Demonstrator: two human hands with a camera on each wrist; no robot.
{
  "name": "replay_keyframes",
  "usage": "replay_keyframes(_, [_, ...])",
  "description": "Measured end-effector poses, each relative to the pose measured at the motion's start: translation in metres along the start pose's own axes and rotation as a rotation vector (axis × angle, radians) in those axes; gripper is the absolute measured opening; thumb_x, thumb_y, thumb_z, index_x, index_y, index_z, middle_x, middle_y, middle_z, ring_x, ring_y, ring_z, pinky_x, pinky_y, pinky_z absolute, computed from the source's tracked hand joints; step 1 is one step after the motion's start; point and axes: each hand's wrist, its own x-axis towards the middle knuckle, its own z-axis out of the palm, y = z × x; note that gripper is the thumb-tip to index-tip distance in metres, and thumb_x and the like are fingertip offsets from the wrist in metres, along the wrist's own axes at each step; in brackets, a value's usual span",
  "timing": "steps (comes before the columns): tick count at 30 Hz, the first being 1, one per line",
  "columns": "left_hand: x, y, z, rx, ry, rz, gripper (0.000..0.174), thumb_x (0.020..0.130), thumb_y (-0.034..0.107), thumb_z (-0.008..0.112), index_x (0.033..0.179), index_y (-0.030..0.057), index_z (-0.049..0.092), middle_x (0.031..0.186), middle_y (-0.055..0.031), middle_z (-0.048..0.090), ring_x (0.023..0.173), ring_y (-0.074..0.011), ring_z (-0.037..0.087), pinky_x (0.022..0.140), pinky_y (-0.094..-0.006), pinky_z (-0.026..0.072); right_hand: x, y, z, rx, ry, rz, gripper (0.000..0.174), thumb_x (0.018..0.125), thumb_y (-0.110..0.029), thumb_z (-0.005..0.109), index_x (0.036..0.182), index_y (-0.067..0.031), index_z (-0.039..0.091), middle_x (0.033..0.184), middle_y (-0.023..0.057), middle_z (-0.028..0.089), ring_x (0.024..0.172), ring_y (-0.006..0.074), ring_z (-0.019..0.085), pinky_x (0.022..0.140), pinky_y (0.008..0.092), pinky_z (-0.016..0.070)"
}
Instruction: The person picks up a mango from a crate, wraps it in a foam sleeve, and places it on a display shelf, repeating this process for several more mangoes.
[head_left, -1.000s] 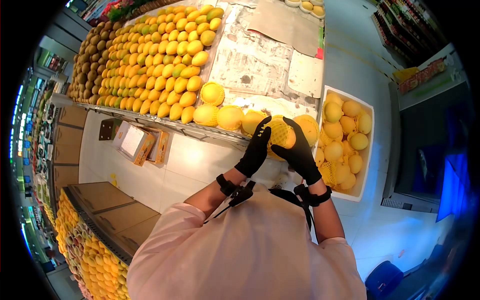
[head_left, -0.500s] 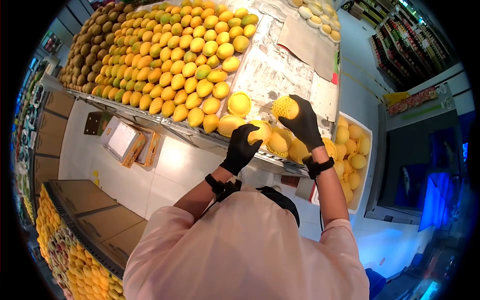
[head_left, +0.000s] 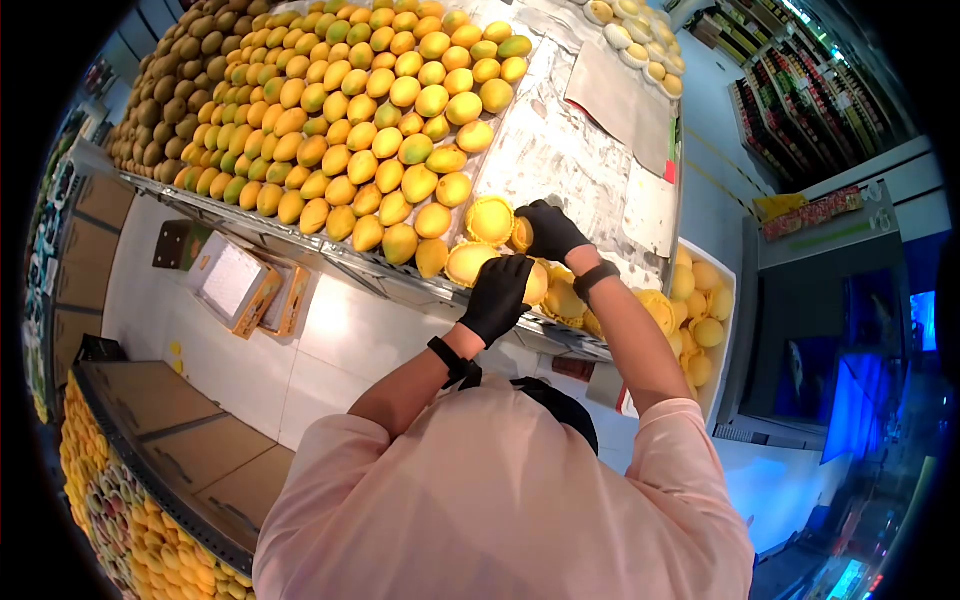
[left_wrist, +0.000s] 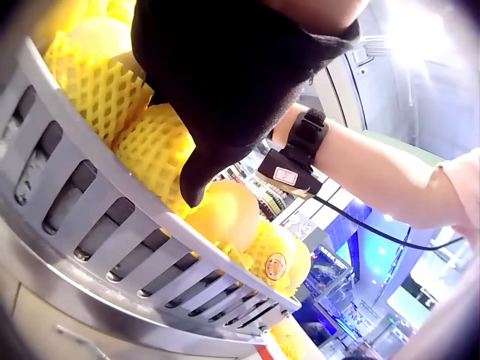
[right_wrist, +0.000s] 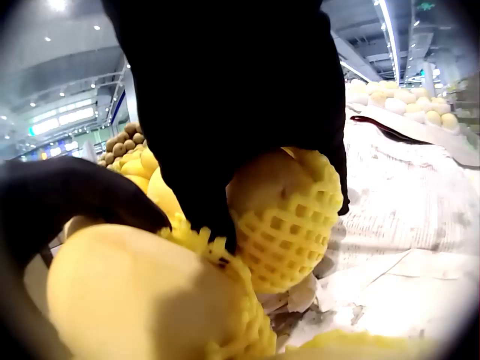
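Curled over a round yellow fruit in a yellow foam net (right_wrist: pixel 289 225) is my black-gloved right hand (head_left: pixel 552 230), just behind the front row in the head view. My left hand (head_left: pixel 497 298), also gloved, has its fingers round a front-row fruit (head_left: pixel 537 284) at the display's front edge. In the right wrist view that front fruit (right_wrist: pixel 142 296) lies close to the netted one, with left fingers (right_wrist: pixel 97 191) on its far side. The left wrist view shows netted fruits (left_wrist: pixel 157 146) along the slatted rail. Another netted fruit (head_left: pixel 490 220) sits left of my right hand.
Rows of mangoes (head_left: pixel 360 165) and brown fruit (head_left: pixel 160 125) fill the display's left. Newspaper (head_left: pixel 540 130) and a grey-brown sheet (head_left: pixel 620 105) cover its right part. A white box (head_left: pixel 735 300) of yellow fruits stands at the right; cartons (head_left: pixel 235 283) lie on the floor below.
My right hand has moved left and lower with its netted fruit, beside the left hand. A second ago both hands held one netted fruit farther right. The head view has shifted.
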Motion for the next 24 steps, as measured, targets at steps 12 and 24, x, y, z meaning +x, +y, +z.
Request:
replay_keyframes(12, [-0.004,-0.005,0.006,-0.021,0.073,0.031,0.067,0.066,0.016,0.079,0.125,0.0008,0.051,0.117,-0.0179,0.057,0.109,-0.0360,0.054,0.097,-0.0446,0.0404,-0.011,0.009,0.005,0.338,0.047,0.211,0.077,0.068,-0.037,0.084,0.130,-0.0032,0.056,0.128,0.0239,0.056,0.120,0.0362,0.053,0.102,0.0395,0.0442])
replay_keyframes(24, [-0.007,-0.004,0.009,-0.012,0.070,0.014,0.068,0.065,0.015,0.079,0.125,-0.0001,0.050,0.120,-0.0196,0.055,0.112,-0.0374,0.052,0.099,-0.0456,0.0392,0.008,-0.019,0.005,0.075,-0.064,0.296,0.080,0.061,-0.036,0.085,0.127,-0.0029,0.055,0.116,0.0254,0.060,0.106,0.0392,0.061,0.092,0.0421,0.0520])
